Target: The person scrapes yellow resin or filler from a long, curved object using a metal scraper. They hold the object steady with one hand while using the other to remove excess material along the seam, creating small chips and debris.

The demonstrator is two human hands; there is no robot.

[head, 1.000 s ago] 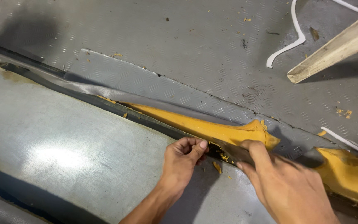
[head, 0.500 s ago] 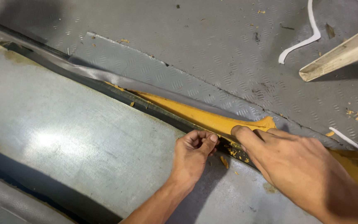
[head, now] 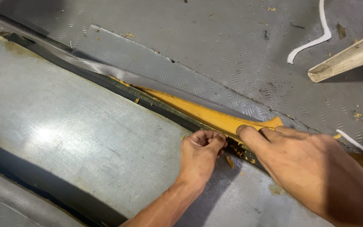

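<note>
Left hand [head: 199,152] curled in a fist beside the yellow foam strip [head: 209,117]; right hand [head: 299,162] presses fingers flat on the strip's end, along the dark seam [head: 106,82].

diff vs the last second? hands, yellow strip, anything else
Both hands crept along the seam toward its upper-left end. The left hand is curled in a fist at the seam edge as before; the right hand keeps a fingertip pressed on the yellow strip. Nothing visibly let go. The grey flap, white cord and pale wooden bar lie unchanged; the camera shifted slightly.
</note>
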